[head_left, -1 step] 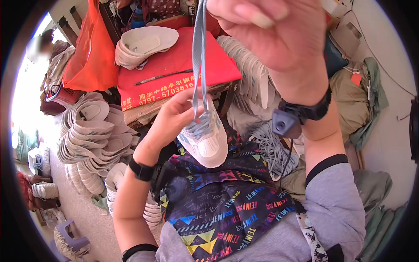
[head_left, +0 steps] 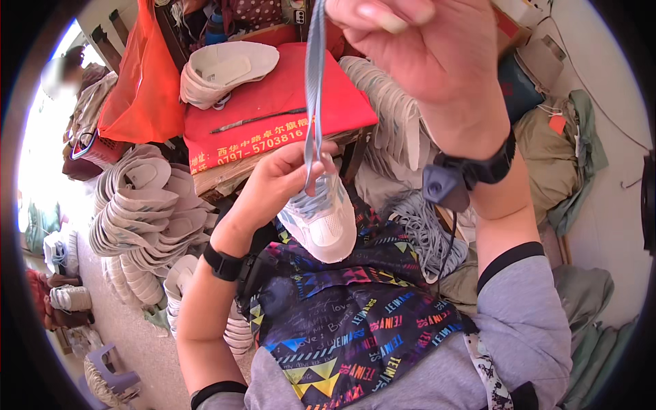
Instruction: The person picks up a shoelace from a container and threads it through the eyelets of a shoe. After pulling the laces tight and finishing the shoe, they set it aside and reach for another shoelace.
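Observation:
A white sneaker with blue-grey trim [head_left: 328,229] rests on my dark patterned apron, toe toward me. Its blue-grey shoelace [head_left: 314,89] runs as two strands from the eyelets up to the top edge of the view. My left hand [head_left: 277,179] is closed at the top of the shoe, thumb and fingers pinching the lace where it leaves the eyelets. High at the upper edge, my right hand [head_left: 427,58] is closed on the upper end of the lace, which looks taut; part of its fingertips lies outside the picture.
A red-covered bench [head_left: 280,123] ahead carries a stack of cream shoe uppers [head_left: 229,72] and a thin dark tool [head_left: 256,120]. More stacked uppers [head_left: 140,219] stand at the left. Beside my right arm lies a bundle of grey-blue laces [head_left: 430,232]. An orange-red bag [head_left: 147,89] hangs at left.
My right hand has shifted slightly to the left, and the two lace strands now hang closer together. The left hand has tilted a little; the shoe stays put.

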`<control>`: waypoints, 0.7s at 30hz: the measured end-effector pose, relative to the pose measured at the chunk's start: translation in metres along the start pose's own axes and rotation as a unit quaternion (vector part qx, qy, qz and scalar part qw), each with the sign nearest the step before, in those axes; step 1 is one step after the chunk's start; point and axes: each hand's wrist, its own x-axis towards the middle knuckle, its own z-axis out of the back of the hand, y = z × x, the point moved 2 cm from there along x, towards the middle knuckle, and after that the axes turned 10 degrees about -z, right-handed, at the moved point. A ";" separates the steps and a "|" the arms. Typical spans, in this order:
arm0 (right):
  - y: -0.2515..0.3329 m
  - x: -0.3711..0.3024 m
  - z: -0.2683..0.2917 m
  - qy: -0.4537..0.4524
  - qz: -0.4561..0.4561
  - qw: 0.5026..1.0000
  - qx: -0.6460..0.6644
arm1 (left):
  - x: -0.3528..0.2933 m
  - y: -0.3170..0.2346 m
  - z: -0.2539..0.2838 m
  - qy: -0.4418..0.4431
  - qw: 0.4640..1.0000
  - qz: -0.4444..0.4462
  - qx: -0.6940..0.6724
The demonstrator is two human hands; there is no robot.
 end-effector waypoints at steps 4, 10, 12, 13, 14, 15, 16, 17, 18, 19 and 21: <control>-0.019 -0.042 0.034 -0.448 0.115 0.861 -0.210 | 0.003 0.018 0.026 -0.138 0.989 -0.017 -0.059; -0.153 -0.109 0.064 -0.360 -0.206 0.818 -0.399 | -0.013 0.042 0.077 -0.313 0.920 -0.034 -0.234; -0.181 -0.116 0.045 -0.253 -0.254 0.747 -0.560 | -0.022 0.042 0.083 -0.295 0.924 -0.028 -0.242; -0.194 -0.120 0.040 -0.244 -0.232 0.725 -0.601 | -0.027 0.039 0.084 -0.293 0.924 -0.023 -0.244; -0.203 -0.122 0.038 -0.236 -0.211 0.701 -0.639 | -0.031 0.038 0.086 -0.290 0.924 -0.017 -0.248; -0.208 -0.123 0.040 -0.226 -0.181 0.679 -0.675 | -0.036 0.038 0.090 -0.307 0.918 -0.002 -0.250; -0.210 -0.121 0.039 -0.225 -0.181 0.681 -0.673 | -0.040 0.034 0.088 -0.309 0.918 -0.001 -0.249; -0.209 -0.119 0.037 -0.217 -0.146 0.678 -0.687 | -0.043 0.029 0.087 -0.326 0.904 -0.015 -0.274; -0.210 -0.117 0.035 -0.209 -0.111 0.674 -0.700 | -0.047 0.027 0.087 -0.343 0.890 -0.030 -0.299; -0.212 -0.117 0.031 -0.209 -0.111 0.675 -0.699 | -0.053 0.027 0.088 -0.344 0.890 -0.029 -0.299; -0.213 -0.119 0.026 -0.327 -0.100 0.656 -0.673 | -0.068 0.026 0.102 -0.315 0.858 -0.058 -0.402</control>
